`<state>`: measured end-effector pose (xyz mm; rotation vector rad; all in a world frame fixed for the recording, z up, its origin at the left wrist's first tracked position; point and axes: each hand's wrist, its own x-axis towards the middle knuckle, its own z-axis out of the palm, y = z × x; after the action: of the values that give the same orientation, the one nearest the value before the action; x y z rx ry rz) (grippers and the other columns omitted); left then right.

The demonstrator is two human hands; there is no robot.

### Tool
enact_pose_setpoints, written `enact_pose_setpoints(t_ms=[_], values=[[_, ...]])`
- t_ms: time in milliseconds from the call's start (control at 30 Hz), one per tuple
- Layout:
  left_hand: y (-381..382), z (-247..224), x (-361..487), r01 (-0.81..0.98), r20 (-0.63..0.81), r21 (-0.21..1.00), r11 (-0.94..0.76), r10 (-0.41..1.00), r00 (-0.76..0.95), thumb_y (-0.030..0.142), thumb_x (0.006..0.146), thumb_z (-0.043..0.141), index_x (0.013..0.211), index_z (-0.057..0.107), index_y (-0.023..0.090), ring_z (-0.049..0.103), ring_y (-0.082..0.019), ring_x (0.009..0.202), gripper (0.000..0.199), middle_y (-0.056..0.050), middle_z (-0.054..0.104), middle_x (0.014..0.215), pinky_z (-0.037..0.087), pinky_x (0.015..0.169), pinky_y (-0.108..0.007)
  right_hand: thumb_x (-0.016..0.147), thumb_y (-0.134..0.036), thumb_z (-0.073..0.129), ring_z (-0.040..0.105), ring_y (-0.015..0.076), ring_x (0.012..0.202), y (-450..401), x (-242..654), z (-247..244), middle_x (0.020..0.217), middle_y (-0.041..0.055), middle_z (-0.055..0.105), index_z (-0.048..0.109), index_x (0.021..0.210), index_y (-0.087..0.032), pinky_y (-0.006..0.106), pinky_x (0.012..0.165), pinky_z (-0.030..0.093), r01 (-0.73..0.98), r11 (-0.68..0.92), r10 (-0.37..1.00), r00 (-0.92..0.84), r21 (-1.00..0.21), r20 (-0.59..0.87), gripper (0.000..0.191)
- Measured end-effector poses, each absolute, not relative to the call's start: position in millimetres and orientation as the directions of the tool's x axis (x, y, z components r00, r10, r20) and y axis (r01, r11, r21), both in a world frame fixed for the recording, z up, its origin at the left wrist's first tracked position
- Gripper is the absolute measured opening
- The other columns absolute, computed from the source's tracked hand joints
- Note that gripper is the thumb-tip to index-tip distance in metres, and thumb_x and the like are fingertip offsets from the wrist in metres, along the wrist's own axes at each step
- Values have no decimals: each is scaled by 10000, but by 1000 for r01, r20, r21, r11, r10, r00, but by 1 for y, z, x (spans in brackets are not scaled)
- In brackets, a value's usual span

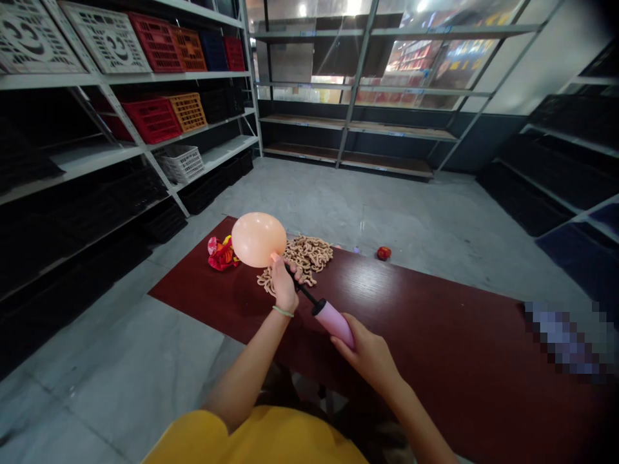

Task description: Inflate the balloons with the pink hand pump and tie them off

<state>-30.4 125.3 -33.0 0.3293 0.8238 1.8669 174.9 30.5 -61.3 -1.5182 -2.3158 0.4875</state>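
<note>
A round, peach-coloured balloon (pixel 258 238), inflated, is held above the far left part of the dark red table (pixel 411 316). My left hand (pixel 284 283) is closed around the balloon's neck and the black end of a balloon pump (pixel 333 322). The pump slants down to the right, with a length of black rod showing before its pink barrel. Wrapped round that barrel is my right hand (pixel 368 351). Behind my left hand lies a heap of tan, curly pieces (pixel 312 254). Beside the balloon sits a crumpled red and yellow packet (pixel 221 254).
Metal shelving (pixel 126 151) with coloured crates stands at the left, and another rack (pixel 358 125) at the back. Dark shelves (pixel 570 135) are on the right. A small red object (pixel 383 253) is just past the table's far edge. A blurred-out patch (pixel 561 335) covers the table's right end.
</note>
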Motion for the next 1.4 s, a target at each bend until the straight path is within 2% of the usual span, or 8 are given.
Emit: enact_pose_setpoints(t_ms=[167, 400, 633, 767, 967, 1133, 1267, 1400], values=[[111, -35, -12, -714, -146, 670, -203, 907, -395, 585, 880, 528, 771, 448, 207, 386, -66, 385, 401, 61, 422, 566, 349, 374, -193, 899, -453, 550, 708, 291, 957, 40, 147, -53, 1198, 88, 680, 511, 1291, -223, 348, 736, 543, 814, 331, 937, -344, -477, 64, 456], [123, -29, -38, -667, -55, 700, -257, 911, -409, 532, 914, 503, 757, 456, 206, 386, -80, 374, 365, 51, 412, 549, 313, 343, -201, 895, -435, 570, 646, 271, 1119, 27, 179, -59, 1301, 87, 628, 480, 1354, -243, 359, 884, 523, 715, 362, 910, -409, -598, 62, 506], [135, -21, -65, -709, -109, 646, -284, 884, -454, 520, 905, 528, 777, 449, 217, 350, -73, 376, 338, 62, 367, 552, 288, 345, -194, 890, -415, 571, 652, 273, 1101, 19, 219, -69, 1302, 119, 623, 472, 1387, -218, 408, 896, 534, 742, 452, 878, -467, -496, 102, 543], [133, -21, -65, -725, -138, 618, -303, 867, -479, 544, 887, 546, 763, 440, 214, 336, -63, 380, 368, 64, 357, 560, 266, 348, -186, 889, -409, 568, 679, 272, 1040, 22, 203, -67, 1246, 128, 656, 501, 1362, -206, 387, 836, 551, 774, 451, 887, -442, -444, 130, 519], [121, -27, -44, -721, -110, 633, -281, 890, -443, 541, 885, 552, 788, 446, 215, 345, -62, 375, 356, 67, 375, 560, 274, 351, -187, 898, -437, 539, 683, 277, 1031, 32, 162, -60, 1265, 116, 649, 501, 1342, -200, 367, 805, 547, 794, 406, 911, -392, -452, 130, 505], [113, -34, -25, -703, -117, 672, -232, 904, -410, 549, 888, 537, 798, 439, 220, 374, -68, 369, 355, 66, 411, 560, 315, 364, -190, 904, -453, 527, 700, 277, 969, 37, 142, -57, 1243, 95, 660, 483, 1346, -217, 358, 749, 545, 808, 353, 933, -344, -472, 108, 503], [111, -35, -20, -697, -115, 692, -189, 924, -365, 529, 885, 553, 788, 449, 212, 411, -72, 381, 347, 62, 449, 558, 378, 405, -194, 915, -456, 519, 676, 272, 1048, 33, 144, -62, 1289, 91, 634, 463, 1358, -226, 363, 811, 541, 785, 355, 931, -345, -508, 119, 502], [112, -35, -22, -708, -128, 682, -185, 923, -364, 544, 886, 539, 759, 473, 198, 534, -110, 466, 375, 34, 510, 568, 465, 483, -228, 917, -482, 516, 669, 271, 1062, 29, 158, -64, 1297, 104, 627, 457, 1366, -219, 370, 829, 542, 800, 377, 925, -348, -466, 151, 524]])
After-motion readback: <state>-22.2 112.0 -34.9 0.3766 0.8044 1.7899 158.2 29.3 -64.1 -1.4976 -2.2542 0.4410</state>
